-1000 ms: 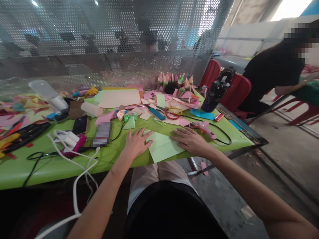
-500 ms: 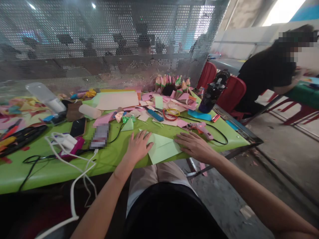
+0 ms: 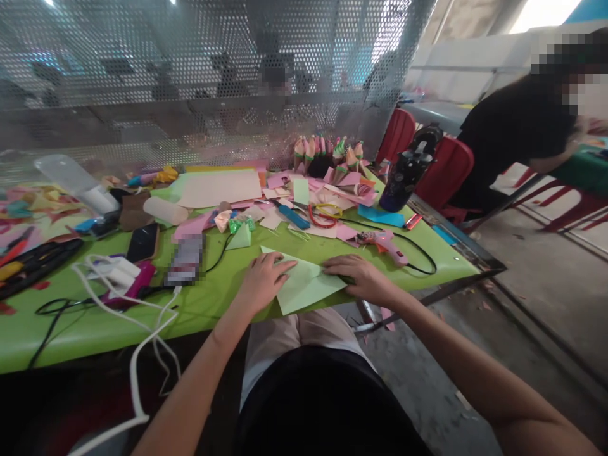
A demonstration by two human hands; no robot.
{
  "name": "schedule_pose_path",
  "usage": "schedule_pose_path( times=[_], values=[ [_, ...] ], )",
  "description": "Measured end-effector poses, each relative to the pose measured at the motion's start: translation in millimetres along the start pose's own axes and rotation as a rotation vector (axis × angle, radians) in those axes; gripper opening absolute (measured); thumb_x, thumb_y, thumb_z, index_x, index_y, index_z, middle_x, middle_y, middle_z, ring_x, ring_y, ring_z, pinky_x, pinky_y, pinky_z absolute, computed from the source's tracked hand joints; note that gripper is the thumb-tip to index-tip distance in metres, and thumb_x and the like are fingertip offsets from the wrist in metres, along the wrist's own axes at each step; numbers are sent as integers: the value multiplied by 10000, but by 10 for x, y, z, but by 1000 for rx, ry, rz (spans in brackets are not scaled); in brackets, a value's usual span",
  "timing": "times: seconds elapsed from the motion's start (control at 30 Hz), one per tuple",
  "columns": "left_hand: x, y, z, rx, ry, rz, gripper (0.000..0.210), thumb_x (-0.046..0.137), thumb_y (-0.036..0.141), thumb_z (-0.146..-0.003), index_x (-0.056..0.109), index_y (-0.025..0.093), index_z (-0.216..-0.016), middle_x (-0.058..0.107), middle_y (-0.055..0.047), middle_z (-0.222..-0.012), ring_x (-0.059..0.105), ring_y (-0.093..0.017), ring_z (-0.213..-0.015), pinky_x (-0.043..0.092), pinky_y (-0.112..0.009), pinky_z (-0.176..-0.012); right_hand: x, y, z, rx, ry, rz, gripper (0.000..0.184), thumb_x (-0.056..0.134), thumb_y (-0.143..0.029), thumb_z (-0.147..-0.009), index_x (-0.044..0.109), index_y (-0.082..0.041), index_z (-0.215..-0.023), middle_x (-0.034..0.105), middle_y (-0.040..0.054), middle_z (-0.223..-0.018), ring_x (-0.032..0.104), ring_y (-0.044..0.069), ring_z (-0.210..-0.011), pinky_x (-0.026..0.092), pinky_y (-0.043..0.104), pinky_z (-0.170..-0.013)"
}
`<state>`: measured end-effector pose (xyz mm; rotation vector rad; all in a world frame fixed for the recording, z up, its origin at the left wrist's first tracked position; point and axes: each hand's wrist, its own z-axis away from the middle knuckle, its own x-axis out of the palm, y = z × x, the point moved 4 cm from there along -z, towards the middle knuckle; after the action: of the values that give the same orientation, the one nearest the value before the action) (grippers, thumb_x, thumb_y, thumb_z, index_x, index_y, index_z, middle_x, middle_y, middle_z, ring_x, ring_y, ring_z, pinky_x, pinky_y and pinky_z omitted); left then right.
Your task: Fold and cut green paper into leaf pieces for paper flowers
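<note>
A pale green sheet of paper (image 3: 304,288), folded so that slanted edges and a crease show, lies near the front edge of the table. On its left side rests my left hand (image 3: 264,278), fingers stretched out over the paper. My right hand (image 3: 361,275) lies across the sheet's right corner, its fingers pointing left and slightly bent, touching the folded edge. Part of the paper is covered by both hands. Just beyond my right hand is a pink glue gun (image 3: 387,246) with a black cord. A small folded green paper piece (image 3: 240,236) sits behind my left hand.
On the green-covered table (image 3: 228,297) lie a phone (image 3: 185,261), a second dark phone (image 3: 143,242), white cables (image 3: 137,354), a blue-handled tool (image 3: 293,216) and paper scraps. Several paper cones (image 3: 327,152) stand behind. A dark bottle (image 3: 403,174) stands right; a person (image 3: 517,126) sits beyond.
My right hand has slid left over the paper, its fingers bending more. My left hand's fingers have drawn closer together on the sheet. The view has shifted slightly.
</note>
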<state>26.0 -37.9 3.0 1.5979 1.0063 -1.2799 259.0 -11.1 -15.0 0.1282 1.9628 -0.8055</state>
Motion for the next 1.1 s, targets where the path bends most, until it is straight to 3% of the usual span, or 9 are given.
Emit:
schedule_pose_path(
  times=[0.13, 0.37, 0.5, 0.6, 0.7, 0.8, 0.93, 1.1],
  values=[
    [-40, -18, 97, 13, 1, 84, 331, 548, 156, -887, 699, 320, -1131, 626, -41, -1160, 566, -220, -1098, 455, -369, -958, 12, 50, -39, 38, 55, -42, 529, 526, -46, -677, 713, -253, -1126, 679, 74, -1217, 601, 261, -1136, 460, 448, -977],
    [-123, -54, 348, 5, -30, 223, 261, 568, 183, -875, 709, 305, -1057, 652, -11, -1266, 574, -201, -1177, 436, -382, -1007, 7, 73, -104, 114, 114, -57, 197, 569, -262, -871, 752, -246, -945, 688, 73, -967, 623, 229, -913, 480, 389, -843],
    [-137, -95, 453, -12, -59, 319, 201, 543, 236, -894, 713, 267, -998, 660, -17, -1296, 555, -204, -1247, 379, -420, -1083, 21, 77, -161, 164, 160, -58, 256, 549, -356, -917, 693, -204, -770, 640, 60, -817, 596, 208, -816, 461, 325, -729],
    [-120, -111, 501, -53, -61, 332, 210, 523, 297, -907, 718, 259, -974, 665, -28, -1291, 556, -217, -1256, 300, -481, -1139, 46, 98, -192, 228, 179, -20, 355, 552, -393, -916, 554, -202, -616, 574, 37, -716, 557, 188, -725, 422, 298, -650],
    [-97, -78, 512, -110, 3, 353, 199, 544, 344, -900, 720, 251, -899, 700, -28, -1225, 579, -225, -1221, 336, -466, -1116, 73, 112, -225, 281, 177, 53, 362, 562, -382, -903, 466, -215, -597, 547, 25, -691, 523, 182, -686, 388, 295, -627],
    [-64, -20, 489, -187, 123, 365, 188, 586, 362, -888, 696, 231, -812, 733, -43, -1102, 606, -229, -1143, 432, -410, -1015, 105, 121, -257, 325, 161, 114, 316, 567, -357, -887, 469, -218, -620, 554, 32, -707, 514, 189, -681, 366, 299, -619],
    [7, 18, 452, -326, 245, 252, 175, 611, 336, -879, 670, 210, -773, 714, -71, -1027, 600, -244, -1061, 458, -403, -949, 148, 119, -282, 349, 151, 206, 274, 553, -343, -882, 487, -221, -647, 566, 49, -738, 523, 208, -720, 350, 301, -625],
    [40, 64, 426, -333, 298, 164, 165, 609, 294, -877, 632, 197, -745, 672, -74, -958, 569, -244, -992, 455, -388, -900, 174, 84, -292, 383, 132, 331, 237, 567, -333, -876, 501, -215, -680, 591, 52, -750, 524, 211, -741, 325, 298, -636]
  ],
)
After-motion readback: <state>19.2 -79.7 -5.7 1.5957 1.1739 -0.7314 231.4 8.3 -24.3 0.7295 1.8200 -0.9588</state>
